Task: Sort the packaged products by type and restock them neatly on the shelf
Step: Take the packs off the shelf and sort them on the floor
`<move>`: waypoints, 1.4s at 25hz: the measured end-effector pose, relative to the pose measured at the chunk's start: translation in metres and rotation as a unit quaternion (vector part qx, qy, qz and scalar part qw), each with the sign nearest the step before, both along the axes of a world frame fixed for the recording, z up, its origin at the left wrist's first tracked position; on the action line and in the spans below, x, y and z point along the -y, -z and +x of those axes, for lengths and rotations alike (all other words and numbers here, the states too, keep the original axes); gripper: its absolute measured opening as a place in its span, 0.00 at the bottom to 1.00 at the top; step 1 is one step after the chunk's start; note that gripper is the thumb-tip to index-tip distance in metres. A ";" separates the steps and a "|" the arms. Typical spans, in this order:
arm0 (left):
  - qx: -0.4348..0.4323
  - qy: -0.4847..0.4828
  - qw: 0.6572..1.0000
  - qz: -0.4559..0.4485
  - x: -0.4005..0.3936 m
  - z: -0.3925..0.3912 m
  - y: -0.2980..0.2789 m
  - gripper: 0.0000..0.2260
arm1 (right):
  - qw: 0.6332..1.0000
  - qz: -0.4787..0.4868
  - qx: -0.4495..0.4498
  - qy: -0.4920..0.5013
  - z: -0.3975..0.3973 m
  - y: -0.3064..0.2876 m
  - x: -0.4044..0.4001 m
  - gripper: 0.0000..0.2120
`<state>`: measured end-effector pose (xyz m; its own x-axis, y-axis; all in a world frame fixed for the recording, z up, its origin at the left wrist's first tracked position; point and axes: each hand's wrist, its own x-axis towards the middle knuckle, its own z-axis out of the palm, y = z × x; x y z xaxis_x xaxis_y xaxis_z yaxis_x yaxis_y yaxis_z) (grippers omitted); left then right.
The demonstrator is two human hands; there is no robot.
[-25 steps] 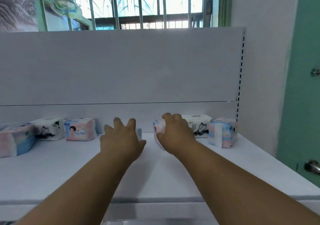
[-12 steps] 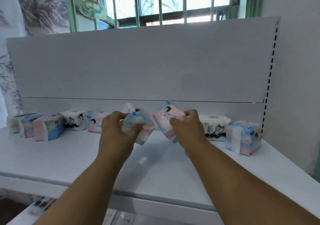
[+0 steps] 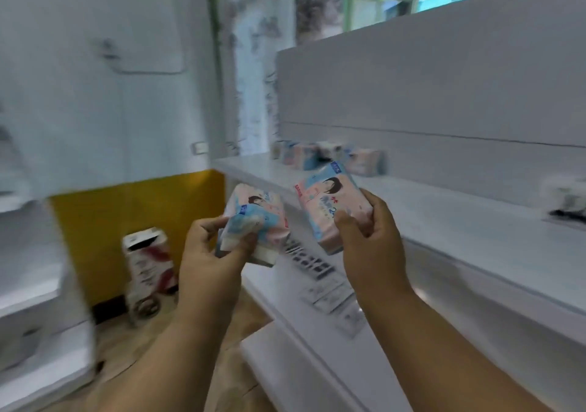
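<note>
Both packs have come up off the shelf [image 3: 459, 221] since the earlier frames, and the view has swung left toward its far end. Left hand [image 3: 212, 253] has its fingers curled round a pink-and-blue pack [image 3: 257, 221], which is partly crumpled in the grip. Right hand [image 3: 371, 240] pinches a matching pink pack [image 3: 333, 202] between thumb and fingers, held tilted in the air in front of the shelf edge. A row of packs [image 3: 329, 156] stands at the far left end against the back panel, and a white pack [image 3: 567, 199] lies well apart at the right. Sorting looks partly done: the two held packs seem bound for the row, and the white pack remains to be grouped.
</note>
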<state>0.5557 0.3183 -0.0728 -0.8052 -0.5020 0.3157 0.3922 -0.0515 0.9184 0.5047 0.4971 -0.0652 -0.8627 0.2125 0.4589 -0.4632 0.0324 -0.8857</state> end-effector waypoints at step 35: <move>0.550 -0.281 0.782 -0.089 0.377 0.200 0.992 0.09 | 0.802 0.131 0.534 -0.235 0.201 0.940 0.381 0.13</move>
<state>0.7553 -0.0591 -1.0647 -0.3073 -0.9010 -0.3063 -0.7243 0.0127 0.6893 0.7055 0.1160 -1.0055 -0.7499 -0.2346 -0.6185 0.5388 0.3259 -0.7768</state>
